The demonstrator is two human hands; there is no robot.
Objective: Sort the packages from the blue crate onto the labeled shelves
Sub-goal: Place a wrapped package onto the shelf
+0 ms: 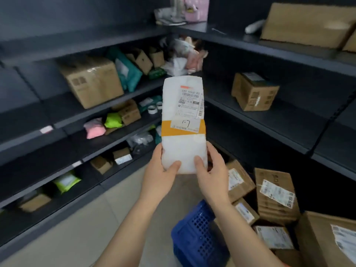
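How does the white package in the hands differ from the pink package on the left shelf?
The white package is long and flat, held upright by the left hand and right hand; the pink package is short, puffy and lies on a shelf. The white package shows a printed label and an orange tape band; the pink package shows neither from here. Both look like soft bags, not boxes.

Bare shelf boards (28, 116) are seen at the left of the frame and around a lone cardboard box (254, 91) at the right. The centre corner is crowded with parcels (134, 64), and the floor at lower right is blocked by stacked boxes (275, 193) beside the blue crate (194, 234).
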